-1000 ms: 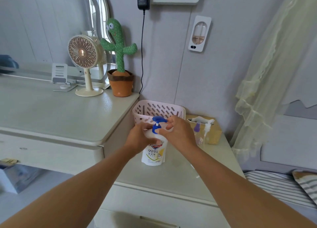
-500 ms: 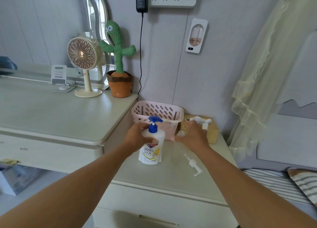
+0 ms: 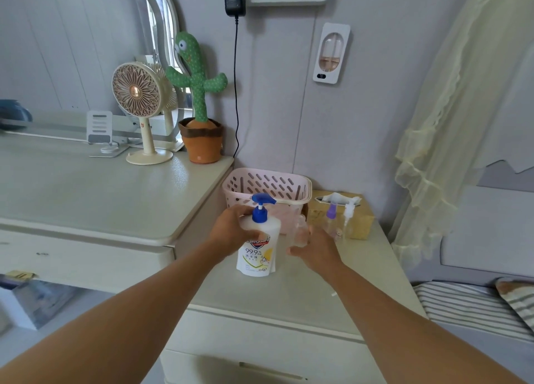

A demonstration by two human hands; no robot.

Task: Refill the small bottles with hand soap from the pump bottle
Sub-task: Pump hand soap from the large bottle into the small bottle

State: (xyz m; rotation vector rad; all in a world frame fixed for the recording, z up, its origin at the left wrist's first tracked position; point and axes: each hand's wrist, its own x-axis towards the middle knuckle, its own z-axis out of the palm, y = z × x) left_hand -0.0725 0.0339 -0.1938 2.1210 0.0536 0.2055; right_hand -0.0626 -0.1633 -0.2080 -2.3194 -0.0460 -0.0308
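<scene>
Crowding the cream nightstand (image 3: 303,291) — pump bottle (image 3: 258,248), basket (image 3: 268,181).

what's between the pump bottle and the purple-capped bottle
In the head view, the right hand, holding a small clear bottle, sits between the pump bottle and the purple-capped bottle.

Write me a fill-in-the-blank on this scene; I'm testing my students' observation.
The left hand grips the pump bottle, whose pump head is ____.
The right hand holds a small bottle in front of the ____ basket.
Beside the tissue box stand ____ more small bottles.
Missing: blue; pink; two.
</scene>
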